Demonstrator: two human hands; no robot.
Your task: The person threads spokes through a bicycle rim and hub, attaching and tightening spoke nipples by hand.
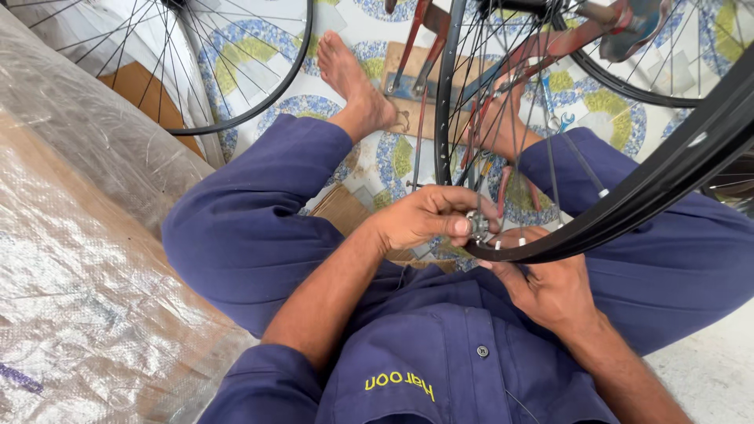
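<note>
I sit on the floor in blue overalls with a black bicycle rim [628,206] slanting across my lap. My left hand [428,216] pinches a small silver metal part [477,226] against the rim's inner edge, where spokes [503,118] meet it. Just under the rim, my right hand [542,283] supports the rim from below, fingers curled at the same spot. Thin steel spokes fan upward from the rim toward a hub hidden at the top.
A second spoked wheel [236,94] stands at the upper left. A red metal stand [550,47] and wooden board [412,67] lie by my bare feet [357,82]. A plastic-wrapped bundle [78,259] fills the left side. Patterned tile floor [393,157] lies beneath.
</note>
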